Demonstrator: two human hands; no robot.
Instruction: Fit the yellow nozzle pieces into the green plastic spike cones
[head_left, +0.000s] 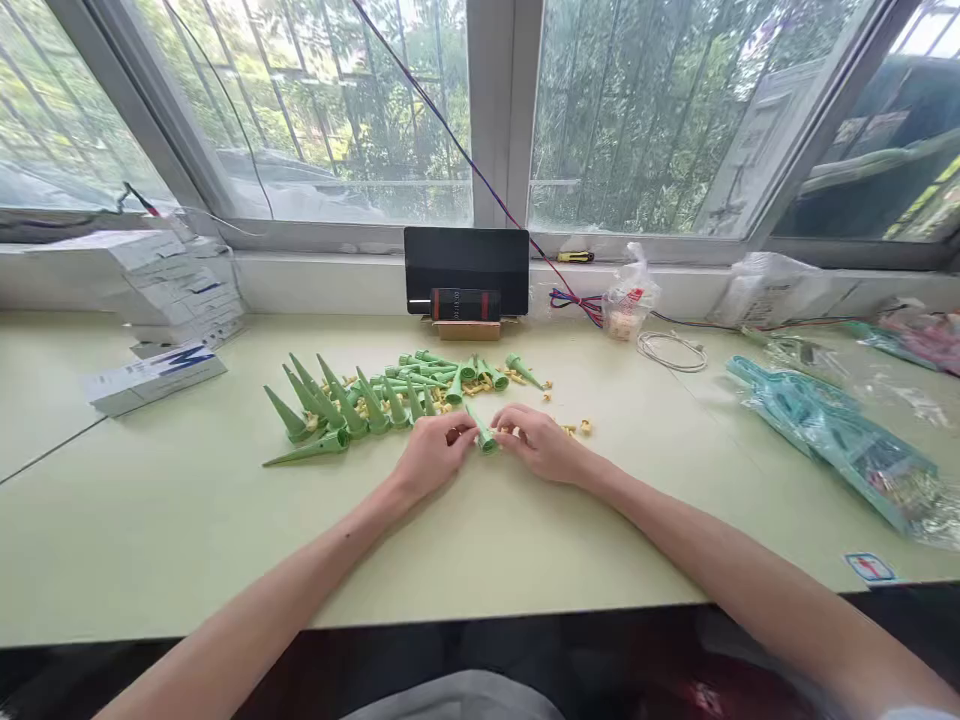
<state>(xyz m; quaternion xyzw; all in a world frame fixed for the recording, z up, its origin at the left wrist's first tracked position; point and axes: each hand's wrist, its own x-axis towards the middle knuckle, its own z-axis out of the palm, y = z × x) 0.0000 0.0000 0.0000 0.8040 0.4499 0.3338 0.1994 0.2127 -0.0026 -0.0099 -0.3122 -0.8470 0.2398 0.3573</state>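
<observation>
A hollow green plastic cone [484,437] lies between my two hands just above the table, its wide open end toward me. My left hand [439,450] is closed, thumb and fingertips pinching the cone's left side. On the other side, my right hand [546,445] is closed with its fingertips close to the cone; a small yellowish bit seems to be at them, too small to name. Left of my hands stands a row of upright green cones [375,410], with one cone [309,448] lying in front. Behind, more green cones [431,370] lie heaped among small yellow plastic pegs [517,377].
Several loose yellow pegs [586,427] lie beyond my right hand. A dark tablet [465,260] with a small timer display [465,304] stands by the window. White boxes [176,290] are stacked at left. Teal plastic bags [832,430] and a coiled white cable [671,352] lie at right.
</observation>
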